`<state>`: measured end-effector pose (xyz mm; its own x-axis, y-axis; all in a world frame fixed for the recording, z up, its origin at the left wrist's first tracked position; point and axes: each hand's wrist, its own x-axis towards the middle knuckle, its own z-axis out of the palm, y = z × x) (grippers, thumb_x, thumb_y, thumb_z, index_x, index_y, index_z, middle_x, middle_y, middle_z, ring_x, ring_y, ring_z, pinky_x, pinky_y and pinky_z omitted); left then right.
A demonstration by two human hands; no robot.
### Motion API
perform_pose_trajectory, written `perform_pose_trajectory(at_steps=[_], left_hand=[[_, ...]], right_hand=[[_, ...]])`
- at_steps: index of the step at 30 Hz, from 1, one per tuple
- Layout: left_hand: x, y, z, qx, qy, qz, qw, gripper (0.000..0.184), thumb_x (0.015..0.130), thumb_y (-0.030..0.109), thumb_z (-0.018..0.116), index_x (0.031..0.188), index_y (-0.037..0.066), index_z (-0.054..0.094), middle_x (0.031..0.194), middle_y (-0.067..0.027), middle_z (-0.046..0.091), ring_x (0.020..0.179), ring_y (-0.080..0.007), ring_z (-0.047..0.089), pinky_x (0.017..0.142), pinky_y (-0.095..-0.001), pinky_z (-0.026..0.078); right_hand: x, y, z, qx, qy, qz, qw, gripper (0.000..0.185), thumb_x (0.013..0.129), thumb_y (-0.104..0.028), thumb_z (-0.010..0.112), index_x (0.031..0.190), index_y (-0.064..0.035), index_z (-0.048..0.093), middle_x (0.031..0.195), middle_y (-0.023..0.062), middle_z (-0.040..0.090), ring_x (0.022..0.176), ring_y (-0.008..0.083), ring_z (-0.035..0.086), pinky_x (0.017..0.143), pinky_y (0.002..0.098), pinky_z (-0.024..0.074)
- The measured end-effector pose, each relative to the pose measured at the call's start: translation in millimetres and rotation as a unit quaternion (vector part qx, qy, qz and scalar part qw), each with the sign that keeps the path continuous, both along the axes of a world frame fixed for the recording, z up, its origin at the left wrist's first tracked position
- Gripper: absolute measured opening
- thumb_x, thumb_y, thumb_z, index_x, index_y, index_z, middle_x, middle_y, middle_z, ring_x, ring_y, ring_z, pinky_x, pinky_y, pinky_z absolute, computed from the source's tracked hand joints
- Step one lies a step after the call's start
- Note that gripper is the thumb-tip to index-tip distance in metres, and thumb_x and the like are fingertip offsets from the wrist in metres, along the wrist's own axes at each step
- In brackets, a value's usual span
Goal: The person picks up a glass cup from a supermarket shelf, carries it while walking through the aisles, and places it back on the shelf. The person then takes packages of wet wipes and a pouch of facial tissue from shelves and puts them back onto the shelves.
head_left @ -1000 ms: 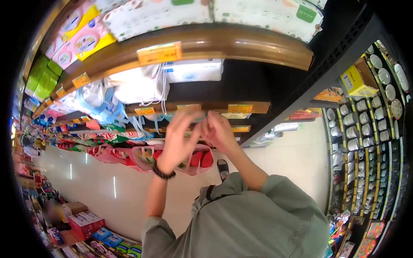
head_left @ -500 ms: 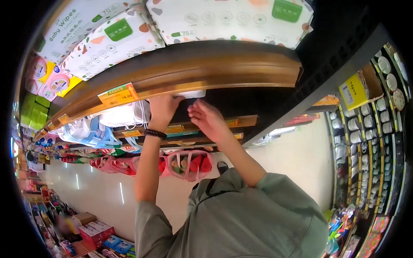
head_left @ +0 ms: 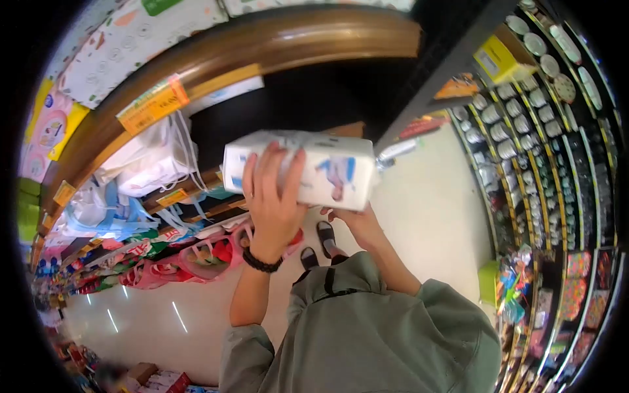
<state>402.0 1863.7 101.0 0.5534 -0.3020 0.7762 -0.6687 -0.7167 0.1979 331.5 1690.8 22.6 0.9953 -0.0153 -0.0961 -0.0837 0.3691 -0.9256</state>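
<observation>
A white soft package [head_left: 334, 171] with a blue-and-skin-toned picture is held in front of the shelf, tilted slightly. My left hand [head_left: 272, 196], with a dark beaded bracelet on its wrist, grips the package from the near side, its fingers spread over the left part. Below the package's right end is my right hand [head_left: 357, 221]; its fingers are partly hidden beneath the package, so its grip cannot be made out. Behind the package runs the dark shelf compartment, where another white package [head_left: 229, 90] shows under the upper ledge.
A brown shelf edge [head_left: 282, 42] with an orange price tag [head_left: 154, 105] curves overhead. White drawstring bags [head_left: 154, 157] hang at the left above pink bags [head_left: 203, 259]. A dark post [head_left: 439, 65] stands right of the shelf. Racks of dishes [head_left: 517, 124] line the far right.
My left hand has come out of the shelf compartment with the white package. My right hand has moved down and right, to the package's underside. The view has shifted right.
</observation>
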Motion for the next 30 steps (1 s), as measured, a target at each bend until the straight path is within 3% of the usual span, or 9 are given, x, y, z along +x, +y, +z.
perform_pose_trajectory(at_steps=[1, 8, 12, 17, 19, 21, 25, 28, 30], left_hand=[[-21.4, -5.4, -3.3, -0.009, 0.005, -0.022, 1.000, 0.059, 0.066, 0.006, 0.071, 0.125, 0.005, 0.061, 0.123, -0.0159, 0.054, 0.123, -0.0344, 0.054, 0.108, -0.0505, 0.036], [-109.8, -49.4, -13.1, -0.047, 0.099, -0.192, 0.975, 0.065, 0.064, 0.009, 0.078, 0.126, 0.007, 0.061, 0.122, -0.0156, 0.055, 0.121, -0.0333, 0.055, 0.107, -0.0503, 0.037], [-125.9, -74.7, -7.9, -0.058, 0.199, -0.282, 0.937, 0.077, 0.062, 0.013, 0.082, 0.133, 0.004, 0.054, 0.137, -0.0205, 0.050, 0.130, -0.0402, 0.048, 0.111, -0.0548, 0.034], [-139.1, -131.7, -5.2, 0.029, 0.219, -0.312, 0.924, 0.098, 0.063, 0.023, 0.087, 0.145, 0.000, 0.039, 0.153, -0.0232, 0.034, 0.144, -0.0417, 0.028, 0.117, -0.0589, 0.013], [-147.1, -162.3, -10.4, -0.065, 0.298, -0.290, 0.907, 0.102, 0.067, 0.019, 0.085, 0.150, 0.001, 0.030, 0.158, -0.0200, 0.026, 0.146, -0.0378, 0.026, 0.117, -0.0492, 0.019], [-159.0, -191.9, -21.6, -0.215, 0.438, -0.267, 0.831, 0.105, 0.068, 0.016, 0.084, 0.153, 0.002, 0.024, 0.160, -0.0172, 0.023, 0.144, -0.0332, 0.030, 0.113, -0.0416, 0.029], [-179.6, -258.6, -72.3, -0.328, 0.505, -0.362, 0.712, 0.092, 0.081, 0.016, 0.074, 0.155, 0.006, 0.020, 0.155, -0.0134, 0.031, 0.125, -0.0222, 0.051, 0.078, -0.0266, 0.052], [-200.9, -307.1, -89.4, -0.326, 0.566, -0.360, 0.667, 0.074, 0.091, 0.020, 0.065, 0.152, 0.005, 0.025, 0.148, -0.0120, 0.042, 0.124, -0.0227, 0.052, 0.088, -0.0326, 0.054], [-211.1, -322.9, -125.7, -0.452, 0.644, -0.327, 0.523, 0.070, 0.092, 0.020, 0.064, 0.151, 0.004, 0.029, 0.146, -0.0110, 0.045, 0.125, -0.0241, 0.052, 0.100, -0.0358, 0.047]], right_hand=[[-14.5, -9.2, -15.7, -0.040, 0.004, -0.007, 0.999, 0.042, 0.098, -0.013, 0.059, 0.137, -0.0046, 0.043, 0.119, 0.0089, 0.062, 0.101, 0.0174, 0.062, 0.083, 0.0314, 0.0523], [-51.3, -44.8, -32.3, 0.320, 0.039, 0.002, 0.947, 0.059, 0.091, -0.012, 0.069, 0.142, -0.0064, 0.040, 0.126, 0.0095, 0.059, 0.111, 0.0202, 0.059, 0.092, 0.0331, 0.0506], [-81.8, -74.0, -17.1, 0.239, -0.004, -0.041, 0.970, 0.064, 0.087, -0.013, 0.073, 0.142, -0.0062, 0.042, 0.128, 0.0088, 0.058, 0.115, 0.0199, 0.057, 0.095, 0.0334, 0.0488], [-151.4, -139.4, 0.9, 0.042, -0.038, -0.123, 0.991, 0.070, 0.082, -0.015, 0.078, 0.142, -0.0059, 0.043, 0.131, 0.0079, 0.056, 0.118, 0.0196, 0.054, 0.099, 0.0339, 0.0466], [-183.3, -173.7, 2.2, -0.026, -0.036, -0.158, 0.986, 0.072, 0.080, -0.016, 0.080, 0.142, -0.0058, 0.044, 0.132, 0.0075, 0.056, 0.120, 0.0195, 0.053, 0.101, 0.0341, 0.0457], [-216.4, -205.9, 2.1, -0.065, -0.022, -0.184, 0.981, 0.075, 0.078, -0.016, 0.082, 0.142, -0.0057, 0.044, 0.134, 0.0071, 0.055, 0.122, 0.0193, 0.052, 0.102, 0.0343, 0.0448], [-272.5, -263.9, -6.7, 0.033, 0.038, -0.195, 0.980, 0.077, 0.077, -0.018, 0.083, 0.142, -0.0052, 0.044, 0.134, 0.0069, 0.054, 0.122, 0.0187, 0.050, 0.103, 0.0341, 0.0439], [-304.8, -300.2, 3.2, 0.073, 0.075, -0.200, 0.974, 0.065, 0.084, -0.019, 0.078, 0.139, -0.0031, 0.048, 0.132, 0.0080, 0.056, 0.120, 0.0189, 0.051, 0.101, 0.0344, 0.0444], [-318.8, -320.3, -2.4, 0.077, 0.092, -0.196, 0.973, 0.059, 0.086, -0.020, 0.075, 0.137, -0.0024, 0.050, 0.132, 0.0080, 0.057, 0.121, 0.0190, 0.051, 0.101, 0.0345, 0.0444]])
